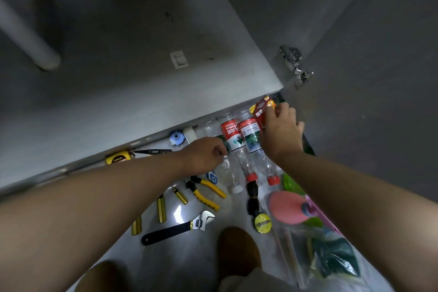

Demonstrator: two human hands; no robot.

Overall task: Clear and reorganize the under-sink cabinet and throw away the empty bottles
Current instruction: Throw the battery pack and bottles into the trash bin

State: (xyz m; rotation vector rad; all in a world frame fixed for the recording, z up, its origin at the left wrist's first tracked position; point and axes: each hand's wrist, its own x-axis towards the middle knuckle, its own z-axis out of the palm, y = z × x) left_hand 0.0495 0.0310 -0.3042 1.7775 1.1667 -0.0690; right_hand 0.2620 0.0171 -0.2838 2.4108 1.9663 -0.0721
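Bare forearms [118, 185] reach toward twelve o'clock, empty bottles [239, 137] lying between the hands. Left hand [206, 154] curls over a clear bottle [230, 170], possibly pinching it; right hand [282, 133] grips a red pack [262, 109] at one o'clock.

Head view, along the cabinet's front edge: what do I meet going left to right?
Yellow tape measure → blue-and-white fitting → left hand → first red-labelled bottle → second red-labelled bottle → right hand, which grips a red packet.
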